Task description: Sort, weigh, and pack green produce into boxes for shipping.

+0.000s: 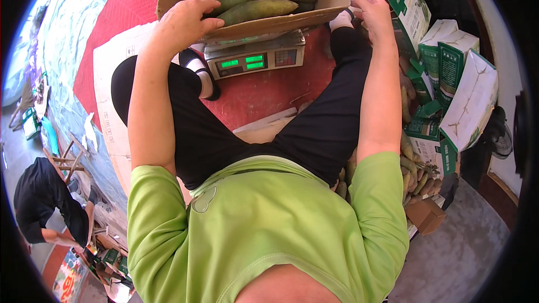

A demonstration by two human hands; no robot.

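An open cardboard box (269, 27) holds several large green radishes (255, 11). It sits on a digital scale (255, 63) with a lit green display and a keypad. My left hand (182, 25) lies over the box's near left corner, thumb and forefinger spread apart above the rim; its other fingers are hidden. At the box's right end is my right hand (373, 14), fingers loosely curved and apart, close to the corner. I see nothing held in either hand.
Green and white cartons (457, 78) stand to my right, with a pile of radishes (412, 174) beside them. A fan (498, 134) is at the far right. Flattened cardboard (109, 95) lies on the left, beyond my knee. Another person (48, 202) bends over at the far left.
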